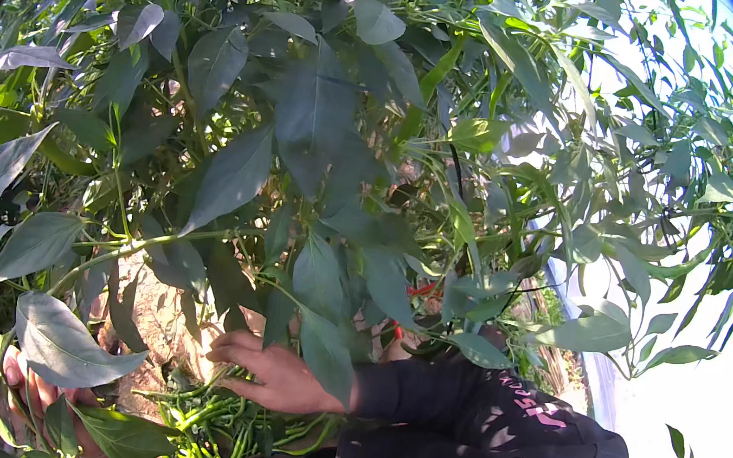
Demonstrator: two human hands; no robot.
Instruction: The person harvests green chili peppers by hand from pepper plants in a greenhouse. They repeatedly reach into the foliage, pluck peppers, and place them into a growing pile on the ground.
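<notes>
Dense green pepper plants [325,272] with broad leaves fill most of the view. At lower centre, my right hand [279,375] reaches in from the right, fingers bent, just above a heap of long thin green peppers [220,419]. A pepper tip shows by its fingers; whether they grip it is not clear. Low at the left, my left hand [38,390] is among the leaves, its fingers curled and partly hidden by a large leaf [73,342]. What it holds, if anything, cannot be seen. A few red peppers [424,290] show through the foliage above my right forearm.
Bare, sunlit soil [151,311] lies beneath the plants. A leafy branch [147,242] crosses above my hands. Bright whitish sheeting [661,383] runs along the right side. My dark sleeve and clothing take up the lower right, and more long green peppers hang among upper leaves.
</notes>
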